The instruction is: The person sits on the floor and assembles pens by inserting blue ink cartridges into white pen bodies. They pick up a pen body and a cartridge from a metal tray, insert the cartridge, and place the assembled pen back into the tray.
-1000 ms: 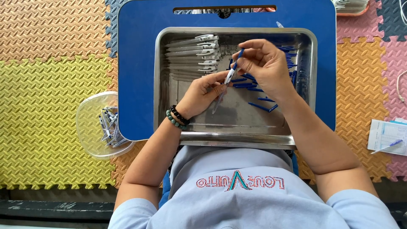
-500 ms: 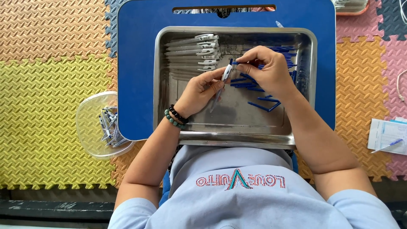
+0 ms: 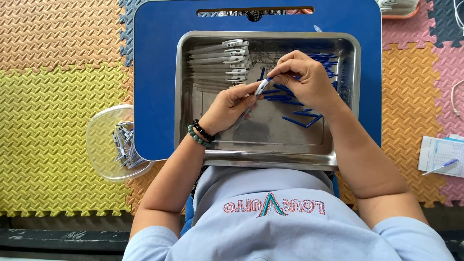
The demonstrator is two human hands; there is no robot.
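I see my left hand [image 3: 229, 107] pinching a clear pen [image 3: 252, 99] over the metal tray [image 3: 191, 125] while my right hand [image 3: 304, 79] fingers pinch its blue end; some pens [image 3: 220, 60] lie done, many blue refills [image 3: 295, 104] wait.

right hand [image 3: 309, 79] hiding blue refills [image 3: 295, 104], stacked tray [image 3: 398, 7] cut off
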